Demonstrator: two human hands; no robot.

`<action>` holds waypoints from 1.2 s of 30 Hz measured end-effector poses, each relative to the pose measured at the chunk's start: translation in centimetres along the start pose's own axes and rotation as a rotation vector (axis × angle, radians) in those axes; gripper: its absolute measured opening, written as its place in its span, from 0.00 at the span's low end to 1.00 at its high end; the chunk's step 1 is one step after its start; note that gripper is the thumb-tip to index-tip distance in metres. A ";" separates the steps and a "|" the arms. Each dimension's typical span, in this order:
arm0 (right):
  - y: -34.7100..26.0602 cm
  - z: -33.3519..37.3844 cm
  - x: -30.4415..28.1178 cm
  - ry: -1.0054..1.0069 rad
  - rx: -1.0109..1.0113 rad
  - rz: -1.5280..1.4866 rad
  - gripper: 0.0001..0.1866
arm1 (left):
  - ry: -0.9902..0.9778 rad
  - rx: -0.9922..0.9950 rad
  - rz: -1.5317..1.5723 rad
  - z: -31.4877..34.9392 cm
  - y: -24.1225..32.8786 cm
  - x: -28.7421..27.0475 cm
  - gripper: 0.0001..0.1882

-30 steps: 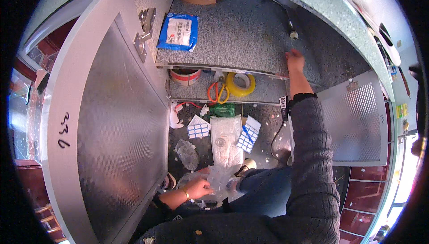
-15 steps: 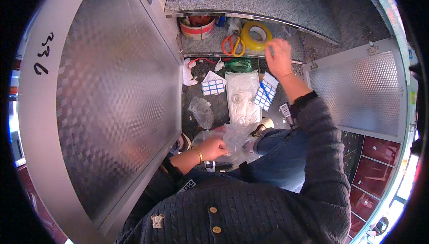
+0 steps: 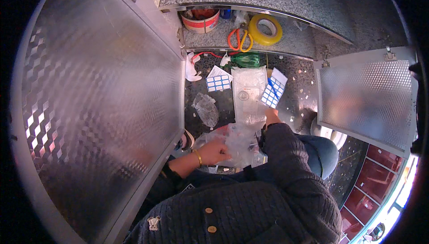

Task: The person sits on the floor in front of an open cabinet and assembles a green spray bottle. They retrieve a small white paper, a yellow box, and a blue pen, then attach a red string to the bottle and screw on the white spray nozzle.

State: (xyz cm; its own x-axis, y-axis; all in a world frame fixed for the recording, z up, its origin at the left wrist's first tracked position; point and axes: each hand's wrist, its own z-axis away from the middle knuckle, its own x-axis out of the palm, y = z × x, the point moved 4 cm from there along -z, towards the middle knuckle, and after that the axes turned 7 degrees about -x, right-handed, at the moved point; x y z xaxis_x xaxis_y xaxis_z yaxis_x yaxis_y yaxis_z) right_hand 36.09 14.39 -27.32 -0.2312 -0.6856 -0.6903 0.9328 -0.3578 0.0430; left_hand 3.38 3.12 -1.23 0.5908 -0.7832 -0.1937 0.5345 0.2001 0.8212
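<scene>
My left hand is closed on a crumpled clear plastic bag, low in the middle of the view. My right hand is at the lower end of a sheet of blue-edged labels with a blue pen lying across it. Its fingers are mostly hidden, so whether it grips anything does not show. Just left of this hand, a flat white plastic-wrapped package lies on the floor. A second label sheet rests on the package's other side, above a small crumpled clear bag.
A shelf holds a yellow tape roll, scissors with orange and yellow handles, and a red-and-white tub. Below lies a green spray bottle. Cabinet doors stand at the left and right.
My right hand has come down from beside the tape roll to the lower end of the right label sheet. My left hand stays at the plastic bag. The view has shifted slightly.
</scene>
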 end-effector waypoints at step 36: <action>-1.2 19.6 -29.7 0.033 -0.456 -0.832 0.16 | -0.461 0.158 -0.499 2.2 0.8 3.4 0.13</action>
State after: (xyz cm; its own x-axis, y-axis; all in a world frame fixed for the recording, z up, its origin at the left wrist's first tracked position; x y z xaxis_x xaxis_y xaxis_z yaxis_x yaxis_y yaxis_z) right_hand 36.43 22.76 7.30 -0.8687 -0.3013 -0.3932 0.4922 -0.4363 -0.7533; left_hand 4.45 -0.72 -0.08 -0.0381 -0.9362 -0.3493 0.5604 -0.3095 0.7682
